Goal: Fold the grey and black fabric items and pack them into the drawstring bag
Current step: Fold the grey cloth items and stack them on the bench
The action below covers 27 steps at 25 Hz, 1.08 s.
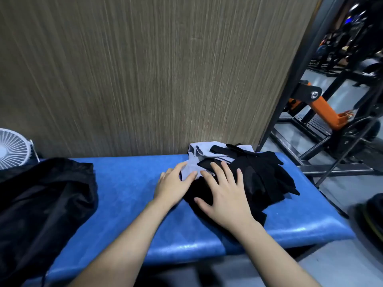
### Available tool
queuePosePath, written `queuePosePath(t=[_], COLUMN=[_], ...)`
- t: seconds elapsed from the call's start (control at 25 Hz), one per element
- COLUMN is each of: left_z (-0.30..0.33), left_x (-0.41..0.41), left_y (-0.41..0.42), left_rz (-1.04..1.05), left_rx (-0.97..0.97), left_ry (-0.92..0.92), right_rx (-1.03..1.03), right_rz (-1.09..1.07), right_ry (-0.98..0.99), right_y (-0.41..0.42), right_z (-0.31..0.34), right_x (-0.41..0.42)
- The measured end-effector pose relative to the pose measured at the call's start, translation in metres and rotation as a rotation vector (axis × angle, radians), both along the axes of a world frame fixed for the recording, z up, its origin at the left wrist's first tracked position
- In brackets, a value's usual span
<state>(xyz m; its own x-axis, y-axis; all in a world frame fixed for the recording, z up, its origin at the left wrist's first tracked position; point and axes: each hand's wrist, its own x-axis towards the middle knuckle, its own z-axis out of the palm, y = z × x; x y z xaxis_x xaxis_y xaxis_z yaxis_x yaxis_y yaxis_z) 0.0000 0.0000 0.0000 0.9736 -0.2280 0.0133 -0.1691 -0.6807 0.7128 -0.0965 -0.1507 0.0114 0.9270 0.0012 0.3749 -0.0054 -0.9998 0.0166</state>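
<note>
Evidently little is done: the grey fabric (194, 160) and black fabric (263, 179) lie in a loose heap at the right end of the blue bench (128, 183), against the wood-grain wall (145, 69). Both the left hand (174, 184) and right hand (224, 197) rest flat on it, fingers spread, gripping nothing. Well apart at the left end, the black drawstring bag (41, 204) slumps unpacked beside a white fan (12, 149).

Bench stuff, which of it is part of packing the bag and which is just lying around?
Part of the job:
grey fabric
black fabric
black drawstring bag
left hand and right hand, both flat on the pile

Just lying about:
white fan
orange gym machine
blue bench, only the work surface
</note>
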Motion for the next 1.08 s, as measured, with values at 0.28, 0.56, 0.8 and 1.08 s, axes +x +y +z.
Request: queuePosePath(t=[0.28,0.56,0.8,1.08], left_z=[0.010,0.016,0.045,0.070], left_x=[0.017,0.021,0.007,-0.001], left_y=[-0.008,-0.012,-0.002,0.044], left_rz=[0.123,0.137,-0.001,-0.010], left_rx=[-0.716,-0.991,-0.932,-0.992], left_ry=[0.369,0.502,0.401,0.290], right_rx=[-0.015,-0.026,-0.029,-0.040], right_rz=[0.021,0.034,0.022,-0.042], right_ry=[0.027,-0.053,-0.248,-0.185], right_y=[0.001,0.003,0.006,0.011], right_z=[-0.005,-0.017,-0.009,-0.003], right_x=[0.046,0.063,0.070,0.071])
